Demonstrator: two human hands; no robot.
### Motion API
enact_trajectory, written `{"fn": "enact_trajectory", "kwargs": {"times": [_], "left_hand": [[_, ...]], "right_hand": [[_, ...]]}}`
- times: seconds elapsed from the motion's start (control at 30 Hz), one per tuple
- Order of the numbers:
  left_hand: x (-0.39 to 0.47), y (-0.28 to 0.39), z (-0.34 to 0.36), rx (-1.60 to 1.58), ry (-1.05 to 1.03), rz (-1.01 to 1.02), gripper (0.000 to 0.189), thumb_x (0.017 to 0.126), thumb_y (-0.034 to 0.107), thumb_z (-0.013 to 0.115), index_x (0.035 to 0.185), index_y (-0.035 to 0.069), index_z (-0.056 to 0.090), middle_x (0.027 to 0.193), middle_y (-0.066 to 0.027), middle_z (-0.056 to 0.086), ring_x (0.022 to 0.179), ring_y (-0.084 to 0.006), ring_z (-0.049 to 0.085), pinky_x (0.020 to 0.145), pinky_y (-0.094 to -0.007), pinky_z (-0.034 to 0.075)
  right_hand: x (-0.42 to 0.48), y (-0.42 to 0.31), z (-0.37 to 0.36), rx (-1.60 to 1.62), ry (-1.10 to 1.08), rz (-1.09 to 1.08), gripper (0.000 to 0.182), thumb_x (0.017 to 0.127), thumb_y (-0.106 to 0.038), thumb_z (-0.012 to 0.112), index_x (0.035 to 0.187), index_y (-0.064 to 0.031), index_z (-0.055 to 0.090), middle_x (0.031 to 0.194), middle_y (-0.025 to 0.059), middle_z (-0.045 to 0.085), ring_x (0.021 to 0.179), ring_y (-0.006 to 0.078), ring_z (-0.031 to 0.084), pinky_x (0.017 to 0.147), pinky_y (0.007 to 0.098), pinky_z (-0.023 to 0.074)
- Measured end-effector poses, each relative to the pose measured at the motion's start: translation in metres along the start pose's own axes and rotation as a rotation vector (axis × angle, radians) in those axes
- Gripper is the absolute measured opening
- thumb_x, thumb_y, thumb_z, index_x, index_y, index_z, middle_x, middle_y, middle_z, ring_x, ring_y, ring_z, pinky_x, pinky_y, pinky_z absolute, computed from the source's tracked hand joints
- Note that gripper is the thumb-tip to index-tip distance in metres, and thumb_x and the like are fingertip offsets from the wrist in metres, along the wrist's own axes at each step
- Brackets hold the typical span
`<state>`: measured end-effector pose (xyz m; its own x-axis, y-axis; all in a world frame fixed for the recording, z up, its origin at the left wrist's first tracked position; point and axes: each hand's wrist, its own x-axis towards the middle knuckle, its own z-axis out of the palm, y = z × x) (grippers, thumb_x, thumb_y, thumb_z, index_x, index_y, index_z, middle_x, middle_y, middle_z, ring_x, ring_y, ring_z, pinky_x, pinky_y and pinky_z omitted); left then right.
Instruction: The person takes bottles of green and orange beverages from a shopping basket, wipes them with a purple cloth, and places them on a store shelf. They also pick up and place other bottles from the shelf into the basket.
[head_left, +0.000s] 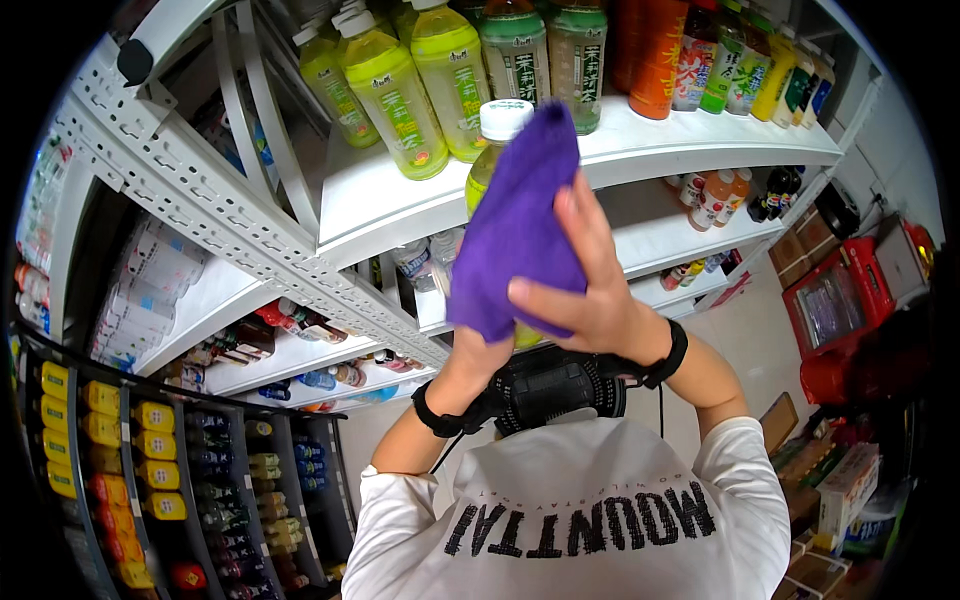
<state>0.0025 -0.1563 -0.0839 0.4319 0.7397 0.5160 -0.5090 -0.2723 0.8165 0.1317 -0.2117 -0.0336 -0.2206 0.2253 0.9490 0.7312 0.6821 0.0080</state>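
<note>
A tea bottle (486, 166) with a white cap and yellow-green contents is tilted in front of the shelf, mostly covered by a purple cloth (517, 232). My left hand (481, 352) grips the bottle low down, and its fingers are largely hidden under the cloth. On the right side, my right hand (592, 289) holds the cloth against the bottle, with thumb and fingers spread around it. Just behind stand similar yellow-green bottles (401, 105) and green-labelled tea bottles (517, 52) on the white upper shelf (637, 150).
Perforated white uprights (247, 210) run close on the left. Lower shelves carry peach-coloured bottles (711, 201) and other drinks. A dark rack of drinks (157, 450) stands lower left. At right are a red case (832, 300) and cardboard boxes (847, 487). Black bands circle both wrists.
</note>
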Motion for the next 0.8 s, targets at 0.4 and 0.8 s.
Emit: {"fn": "enact_trajectory", "kwargs": {"times": [0.4, 0.8], "left_hand": [[-0.001, 0.029, -0.027, -0.127, -0.015, -0.207, 0.046, 0.1, 0.014, 0.055, 0.141, -0.001, 0.04, 0.137, -0.0103, 0.051, 0.123, -0.0174, 0.051, 0.103, -0.0328, 0.044], [0.004, 0.055, -0.034, -0.235, 0.077, -0.326, 0.031, 0.106, 0.022, 0.046, 0.13, 0.002, 0.048, 0.117, -0.0093, 0.063, 0.1, -0.0122, 0.065, 0.083, -0.0259, 0.055]], "right_hand": [[0.027, 0.011, 0.01, 0.62, -0.083, 0.421, 0.05, 0.083, -0.016, 0.073, 0.131, -0.0072, 0.06, 0.156, 0.0228, 0.027, 0.142, 0.0339, 0.035, 0.113, 0.0416, 0.03], [-0.033, -0.026, 0.015, 0.443, -0.201, 0.248, 0.035, 0.072, -0.007, 0.078, 0.106, -0.0141, 0.074, 0.152, 0.0268, 0.034, 0.141, 0.0525, 0.028, 0.113, 0.0569, 0.0279]]}}
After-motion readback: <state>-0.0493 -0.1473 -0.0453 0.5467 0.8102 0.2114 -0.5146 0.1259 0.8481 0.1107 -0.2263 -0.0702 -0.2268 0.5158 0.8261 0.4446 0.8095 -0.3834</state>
